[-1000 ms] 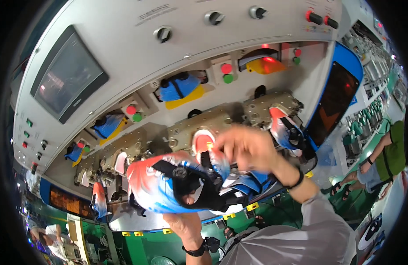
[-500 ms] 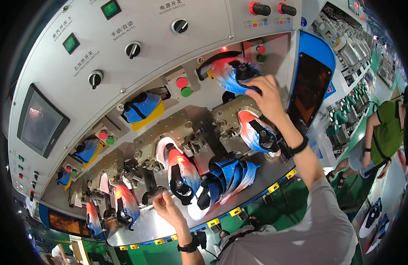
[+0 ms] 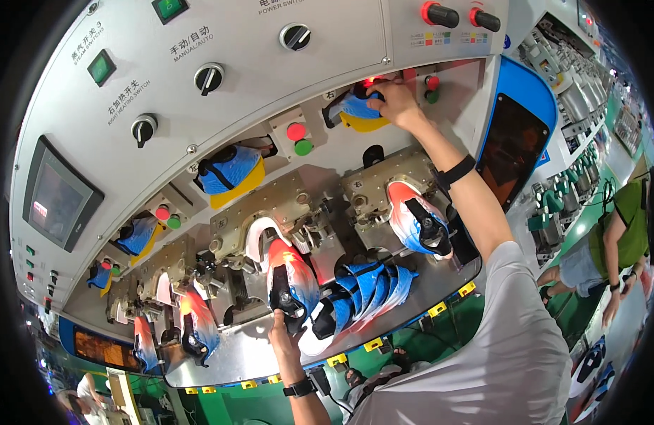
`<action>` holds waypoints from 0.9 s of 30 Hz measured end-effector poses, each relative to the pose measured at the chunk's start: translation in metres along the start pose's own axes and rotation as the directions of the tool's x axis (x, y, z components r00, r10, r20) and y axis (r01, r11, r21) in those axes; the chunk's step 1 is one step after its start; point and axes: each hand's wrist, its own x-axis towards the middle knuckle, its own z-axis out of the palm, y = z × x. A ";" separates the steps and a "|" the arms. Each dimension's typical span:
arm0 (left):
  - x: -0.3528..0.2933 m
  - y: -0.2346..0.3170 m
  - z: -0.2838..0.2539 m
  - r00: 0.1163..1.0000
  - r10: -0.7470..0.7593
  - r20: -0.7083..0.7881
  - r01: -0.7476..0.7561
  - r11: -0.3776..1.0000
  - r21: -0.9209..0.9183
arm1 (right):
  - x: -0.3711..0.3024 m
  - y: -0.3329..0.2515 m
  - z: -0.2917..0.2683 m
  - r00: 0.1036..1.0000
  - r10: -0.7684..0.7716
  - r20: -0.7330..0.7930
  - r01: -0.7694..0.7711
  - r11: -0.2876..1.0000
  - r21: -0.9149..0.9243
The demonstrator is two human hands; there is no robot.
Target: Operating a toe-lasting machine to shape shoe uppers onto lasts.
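Right hand [image 3: 396, 105] and its shoe upper [image 3: 357, 108] had shifted back into the right slot [image 3: 330, 116] since the previous frame, the upper lying over a yellow pad [image 3: 366, 125]; left hand [image 3: 284, 340] had risen to touch the heel of the middle upper [image 3: 296, 271]. Right fingers were bent at the upper's dark edge; pinch or mere contact, could not tell. Left fingers were partly hidden behind the heel; grip likewise undetermined. Right hand blocked part of the slot; red button [image 3: 432, 82] and green button [image 3: 432, 96] sat just beside. Right forearm [image 3: 476, 212] passed between blue guard [image 3: 523, 99] and end upper [image 3: 409, 212]. Stack of blue uppers [image 3: 373, 289] lay beside the middle upper.
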 end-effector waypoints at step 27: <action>-0.164 0.015 -0.043 0.894 0.437 0.102 -0.359 0.833 -0.421 | -0.140 -0.016 -0.059 0.914 0.248 0.321 -0.386 0.773 0.503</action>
